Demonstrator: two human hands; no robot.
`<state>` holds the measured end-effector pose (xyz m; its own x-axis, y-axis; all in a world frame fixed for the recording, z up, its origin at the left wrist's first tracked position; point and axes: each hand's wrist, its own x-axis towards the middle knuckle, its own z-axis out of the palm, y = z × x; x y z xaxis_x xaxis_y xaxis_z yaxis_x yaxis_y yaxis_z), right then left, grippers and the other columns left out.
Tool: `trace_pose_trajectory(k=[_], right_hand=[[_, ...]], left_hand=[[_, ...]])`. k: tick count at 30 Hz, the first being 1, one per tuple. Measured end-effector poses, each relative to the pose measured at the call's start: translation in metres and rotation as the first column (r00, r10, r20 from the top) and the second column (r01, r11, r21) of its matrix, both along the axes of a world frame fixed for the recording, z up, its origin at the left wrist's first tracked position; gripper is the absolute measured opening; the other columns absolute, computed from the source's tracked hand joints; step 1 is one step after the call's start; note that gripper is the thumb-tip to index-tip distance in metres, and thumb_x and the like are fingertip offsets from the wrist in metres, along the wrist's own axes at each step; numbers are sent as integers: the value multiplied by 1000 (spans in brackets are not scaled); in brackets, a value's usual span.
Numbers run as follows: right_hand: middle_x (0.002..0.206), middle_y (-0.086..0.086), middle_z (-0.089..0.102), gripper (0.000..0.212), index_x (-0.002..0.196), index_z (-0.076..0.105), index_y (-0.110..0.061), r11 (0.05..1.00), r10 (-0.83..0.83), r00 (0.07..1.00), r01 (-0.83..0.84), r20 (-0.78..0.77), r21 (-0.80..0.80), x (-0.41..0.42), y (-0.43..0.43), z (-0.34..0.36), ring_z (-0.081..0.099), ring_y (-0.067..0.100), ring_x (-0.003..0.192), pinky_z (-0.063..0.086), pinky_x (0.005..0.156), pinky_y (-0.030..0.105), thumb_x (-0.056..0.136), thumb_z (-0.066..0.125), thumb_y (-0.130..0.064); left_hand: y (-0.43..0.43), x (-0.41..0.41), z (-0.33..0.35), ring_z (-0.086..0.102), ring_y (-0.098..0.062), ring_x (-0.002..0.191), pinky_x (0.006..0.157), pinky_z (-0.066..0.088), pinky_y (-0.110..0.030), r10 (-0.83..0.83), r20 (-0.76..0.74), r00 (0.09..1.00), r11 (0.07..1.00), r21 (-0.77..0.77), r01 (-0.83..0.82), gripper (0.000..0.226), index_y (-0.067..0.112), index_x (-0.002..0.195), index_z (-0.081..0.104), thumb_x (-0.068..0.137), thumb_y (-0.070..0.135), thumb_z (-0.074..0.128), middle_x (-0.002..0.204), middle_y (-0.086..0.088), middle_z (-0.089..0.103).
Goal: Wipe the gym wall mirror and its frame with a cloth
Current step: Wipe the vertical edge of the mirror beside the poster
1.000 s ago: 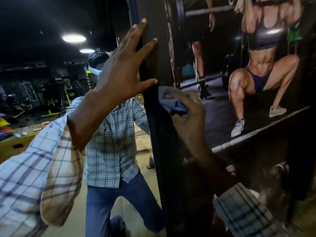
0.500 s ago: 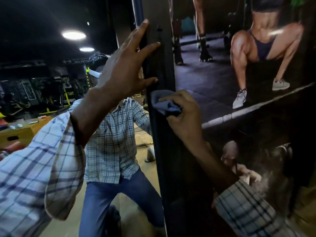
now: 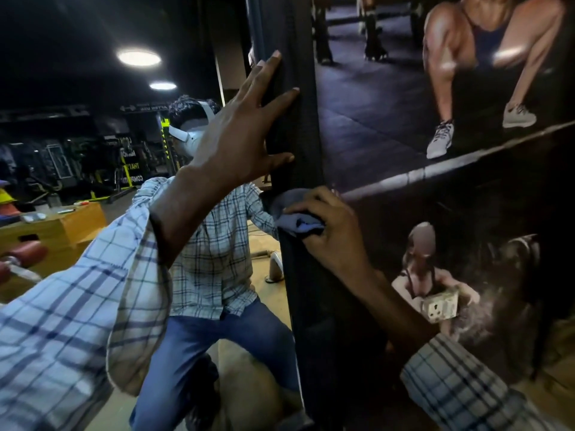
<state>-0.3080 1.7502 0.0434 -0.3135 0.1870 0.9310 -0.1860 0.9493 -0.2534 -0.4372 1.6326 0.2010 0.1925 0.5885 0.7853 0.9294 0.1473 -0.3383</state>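
The wall mirror [image 3: 93, 126] fills the left half of the head view and reflects a kneeling person in a checked shirt. Its dark vertical frame [image 3: 298, 144] runs down the middle. My left hand [image 3: 239, 132] rests flat on the frame's edge with fingers spread. Below it, my right hand [image 3: 326, 231] grips a bunched blue-grey cloth [image 3: 295, 219] and presses it against the frame.
A wall poster [image 3: 451, 104] of exercising people covers the wall right of the frame. A white wall socket [image 3: 440, 307] sits low on it. In the reflection there are a wooden box [image 3: 56, 228], gym machines and ceiling lights.
My right hand has slid the cloth down the frame while the view tilted downward. My left hand has kept its place on the frame edge.
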Motion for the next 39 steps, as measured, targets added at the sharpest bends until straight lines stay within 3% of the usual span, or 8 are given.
trace_pose_trajectory(k=[4, 9, 12, 17, 22, 26, 31, 39], right_hand=[[112, 5, 65, 47, 107, 75, -7, 986, -32, 982, 0, -184, -169, 3, 3, -16, 60, 4, 103, 48, 86, 9, 67, 73, 19], [114, 4, 61, 47, 112, 75, -11, 999, -29, 999, 29, 18, 25, 4, 5, -47, 62, 14, 103, 53, 82, 24, 71, 73, 12], [110, 6, 63, 48, 107, 76, -8, 981, -75, 985, 44, -159, -188, 7, 8, -62, 60, 6, 99, 46, 83, 10, 67, 71, 18], [114, 2, 61, 38, 112, 76, -13, 998, 26, 992, -34, 125, 56, 2, -8, -110, 60, 13, 97, 51, 78, 25, 77, 73, 1], [113, -5, 59, 47, 111, 76, -12, 941, -73, 990, 27, -123, -338, 0, -4, -130, 59, -6, 98, 50, 81, 11, 72, 75, 15], [110, 3, 62, 30, 108, 77, -11, 993, 67, 997, -64, 29, -96, -1, -12, -149, 62, 11, 95, 53, 77, 26, 81, 68, -3], [107, 7, 63, 44, 105, 76, -6, 941, -2, 988, -50, -153, -334, 0, -8, -153, 63, 9, 92, 50, 76, 17, 68, 70, 17], [106, 2, 62, 38, 104, 76, -6, 918, -2, 989, -56, -145, -393, 5, -5, -212, 65, 12, 88, 56, 69, 37, 72, 67, 13]], left_hand=[[-5, 3, -23, 11, -34, 160, 119, 37, -55, 13, -4, 1000, 1000, 3, -13, 93, 17, 158, 40, 80, 39, 85, 174, -16, 5], [-8, 7, -48, 13, -34, 160, 118, 39, -55, 29, -25, 999, 1000, -6, -30, 95, 17, 159, 39, 79, 38, 86, 174, -16, 4], [-8, 8, -66, 13, -33, 160, 116, 42, -55, 32, -13, 999, 999, -9, -32, 97, 16, 158, 40, 77, 37, 89, 174, -16, 5], [-9, 10, -102, 11, -35, 160, 115, 43, -58, 57, -12, 998, 998, -40, -57, 101, 18, 160, 35, 76, 37, 89, 174, -17, 2], [-8, 7, -125, 13, -34, 160, 117, 41, -56, 57, -13, 998, 998, -15, -58, 96, 19, 161, 35, 81, 37, 85, 174, -17, 3], [-8, 11, -135, 11, -32, 161, 120, 38, -55, 76, 14, 997, 997, -18, -76, 102, 20, 162, 32, 78, 40, 87, 174, -15, 3], [-8, 14, -144, 6, -31, 161, 122, 34, -55, 102, 32, 994, 995, -5, -102, 104, 20, 163, 31, 78, 43, 86, 174, -14, 2], [-9, 14, -178, 5, -32, 161, 131, 11, -41, 140, -23, 990, 990, -20, -140, 100, 16, 163, 30, 83, 46, 81, 174, -14, 7]])
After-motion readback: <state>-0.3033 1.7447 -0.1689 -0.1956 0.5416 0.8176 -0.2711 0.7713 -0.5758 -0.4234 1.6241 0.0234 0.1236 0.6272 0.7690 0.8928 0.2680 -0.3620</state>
